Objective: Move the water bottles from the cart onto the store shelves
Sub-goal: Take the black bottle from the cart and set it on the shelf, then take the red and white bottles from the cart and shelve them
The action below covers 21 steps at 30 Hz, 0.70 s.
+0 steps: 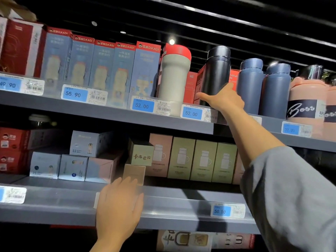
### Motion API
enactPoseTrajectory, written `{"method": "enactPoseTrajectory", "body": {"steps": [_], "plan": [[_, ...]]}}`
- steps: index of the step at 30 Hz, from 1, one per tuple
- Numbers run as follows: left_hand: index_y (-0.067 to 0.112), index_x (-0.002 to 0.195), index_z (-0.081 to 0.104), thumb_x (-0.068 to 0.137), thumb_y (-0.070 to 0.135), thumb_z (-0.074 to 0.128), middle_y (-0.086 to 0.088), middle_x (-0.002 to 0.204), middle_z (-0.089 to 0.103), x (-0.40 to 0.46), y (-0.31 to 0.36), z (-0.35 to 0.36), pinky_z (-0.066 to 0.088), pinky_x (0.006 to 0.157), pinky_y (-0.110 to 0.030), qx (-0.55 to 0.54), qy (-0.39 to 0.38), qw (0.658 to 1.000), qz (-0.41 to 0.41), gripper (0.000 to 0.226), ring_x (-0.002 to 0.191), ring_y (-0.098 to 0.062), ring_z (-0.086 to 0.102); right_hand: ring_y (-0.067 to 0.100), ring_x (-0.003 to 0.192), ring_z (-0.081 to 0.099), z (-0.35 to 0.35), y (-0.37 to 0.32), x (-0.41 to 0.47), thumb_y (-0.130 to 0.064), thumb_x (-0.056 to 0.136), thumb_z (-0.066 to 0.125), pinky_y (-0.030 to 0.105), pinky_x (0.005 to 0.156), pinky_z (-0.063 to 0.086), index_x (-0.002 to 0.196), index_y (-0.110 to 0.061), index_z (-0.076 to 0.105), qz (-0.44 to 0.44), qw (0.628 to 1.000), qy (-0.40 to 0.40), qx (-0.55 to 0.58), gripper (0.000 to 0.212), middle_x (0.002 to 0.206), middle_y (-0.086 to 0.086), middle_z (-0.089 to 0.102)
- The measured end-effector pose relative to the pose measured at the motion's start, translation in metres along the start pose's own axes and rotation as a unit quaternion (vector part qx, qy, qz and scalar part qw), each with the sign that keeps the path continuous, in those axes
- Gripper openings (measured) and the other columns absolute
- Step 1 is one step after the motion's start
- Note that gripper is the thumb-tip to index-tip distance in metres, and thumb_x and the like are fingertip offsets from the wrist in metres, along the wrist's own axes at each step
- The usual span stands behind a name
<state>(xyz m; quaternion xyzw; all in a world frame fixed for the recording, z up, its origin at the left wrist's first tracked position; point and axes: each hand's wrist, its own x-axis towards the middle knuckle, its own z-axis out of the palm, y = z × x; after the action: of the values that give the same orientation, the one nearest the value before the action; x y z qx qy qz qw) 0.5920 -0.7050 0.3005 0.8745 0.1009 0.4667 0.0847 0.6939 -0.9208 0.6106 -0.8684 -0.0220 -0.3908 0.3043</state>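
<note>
**Black bottle held at the upper shelf**

The right hand [221, 100] grips the lower part of a black water bottle [215, 73], thumb on its left side and fingers wrapped round the right. The bottle is a smooth, matte cylinder with a stepped cap. It stands upright on the upper shelf [109, 110], between a red carton [190, 86] and two dark blue bottles [251, 84].

The dark blue bottles are also matte cylinders, each with a wider rounded cap. Left of the red carton stands a cream tumbler [172, 79] with a red lid and a waisted body. Further left runs a row of tall, pale blue cardboard boxes [101, 68] with red tops. At the far right sit pink jugs [307, 102] with black labels.

The left hand [118, 206] lies flat, fingers straight, on the grey metal front edge of the lower shelf [181, 213]. This shelf carries green cartons [203, 160], printed with a mug outline.

Blue price tags [191, 113] sit in clear plastic strips along both shelf edges.
</note>
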Motion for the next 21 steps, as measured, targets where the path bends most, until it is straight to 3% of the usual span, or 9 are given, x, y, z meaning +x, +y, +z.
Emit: {"method": "enactPoseTrajectory", "body": {"steps": [4,7,10,13,15,18,21], "plan": [[0.013,0.111,0.072,0.098,0.052,0.011,-0.009,0.118,0.068,0.001,0.000,0.003,0.033,0.100,-0.043,-0.001,0.008,1.000,0.007,0.074,0.112,-0.030,0.058,0.034,0.125,0.048,-0.006,0.006,-0.016,-0.069,0.080,0.058,0.043,0.091,0.042,0.146,-0.010,0.023,-0.027,0.997,0.035,0.056,0.096,0.141,0.012,0.045],[0.011,0.111,0.071,0.098,0.051,0.012,-0.010,0.117,0.068,0.001,-0.001,0.004,0.035,0.099,-0.045,0.002,0.020,1.000,0.016,0.073,0.112,-0.031,0.058,0.029,0.128,0.041,-0.005,0.019,-0.050,-0.048,0.087,0.060,0.044,0.099,0.039,0.145,-0.013,0.031,-0.145,0.977,0.113,0.110,0.074,0.142,0.009,0.041],[0.010,0.112,0.070,0.099,0.050,0.014,-0.009,0.118,0.067,0.000,0.000,0.001,0.035,0.099,-0.045,-0.016,0.003,1.000,0.014,0.070,0.112,-0.030,0.058,0.019,0.120,0.046,-0.005,0.028,-0.102,-0.033,0.087,0.065,0.029,0.097,0.039,0.136,-0.012,0.043,-0.256,0.944,0.135,0.162,0.057,0.132,0.006,0.048],[0.013,0.116,0.068,0.096,0.046,0.028,-0.004,0.123,0.065,0.003,-0.001,-0.004,0.033,0.104,-0.042,-0.056,-0.007,0.998,0.035,0.056,0.116,-0.024,0.055,0.007,0.110,0.051,-0.002,0.032,-0.160,-0.029,0.086,0.068,0.013,0.090,0.038,0.124,-0.014,0.053,-0.296,0.929,0.045,0.216,0.043,0.120,-0.002,0.056],[0.016,0.122,0.064,0.091,0.043,0.038,0.001,0.127,0.062,-0.001,-0.005,-0.009,0.031,0.107,-0.037,-0.138,0.008,0.989,0.046,0.048,0.120,-0.017,0.051,0.002,0.104,0.054,0.005,0.033,-0.198,-0.030,0.086,0.068,0.008,0.087,0.038,0.116,-0.018,0.057,-0.295,0.920,-0.032,0.255,0.034,0.112,-0.007,0.059],[0.022,0.132,0.053,0.089,0.036,0.050,0.012,0.128,0.054,-0.024,-0.016,-0.032,0.038,0.099,-0.025,-0.283,0.024,0.959,-0.011,0.045,0.116,-0.003,0.049,0.000,0.102,0.056,0.023,0.033,-0.251,-0.033,0.084,0.065,0.010,0.086,0.043,0.107,-0.024,0.059,-0.265,0.904,-0.135,0.307,0.026,0.105,-0.012,0.061],[0.021,0.125,0.057,0.087,0.032,0.055,0.016,0.113,0.057,-0.067,-0.043,-0.056,0.037,0.089,-0.011,-0.286,0.044,0.955,-0.064,0.040,0.104,0.002,0.051,0.001,0.100,0.059,0.052,0.031,-0.301,-0.035,0.083,0.065,0.013,0.084,0.046,0.101,-0.031,0.058,-0.226,0.877,-0.244,0.347,0.019,0.103,-0.015,0.063]]}}
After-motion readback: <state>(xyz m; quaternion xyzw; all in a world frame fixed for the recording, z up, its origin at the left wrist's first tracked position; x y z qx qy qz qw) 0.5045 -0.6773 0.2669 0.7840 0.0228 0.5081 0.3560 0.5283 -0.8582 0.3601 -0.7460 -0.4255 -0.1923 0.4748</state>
